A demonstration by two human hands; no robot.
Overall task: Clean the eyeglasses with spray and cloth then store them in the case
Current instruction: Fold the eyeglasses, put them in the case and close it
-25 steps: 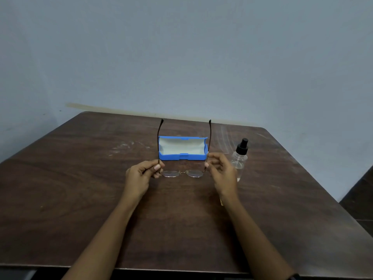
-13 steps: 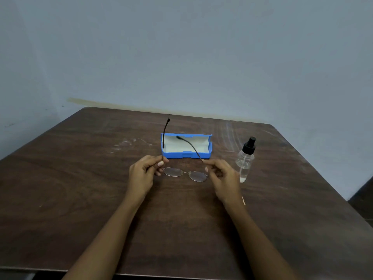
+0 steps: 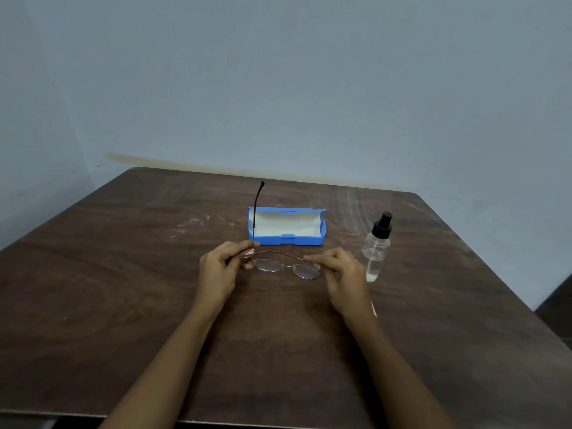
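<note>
Thin-framed eyeglasses [image 3: 286, 265] hang just above the brown table, lenses facing me. My left hand [image 3: 221, 267] pinches the frame's left corner, where one temple arm still points up and away. My right hand [image 3: 340, 274] pinches the right corner; that side's temple arm lies folded across the top of the lenses. Behind the glasses stands an open blue case [image 3: 286, 241] with a pale lining. A clear spray bottle [image 3: 376, 249] with a black cap stands to the right of my right hand. No cloth is in view.
The dark wooden table [image 3: 123, 289] runs back to a blue-grey wall. Pale scuff marks lie left of the case. The table's right edge drops off near a dark object at the lower right [image 3: 557, 317].
The right temple arm, upright a second ago, has swung down and now lies folded over the lenses. The left temple arm still stands out. Both hands stayed at the frame's corners.
</note>
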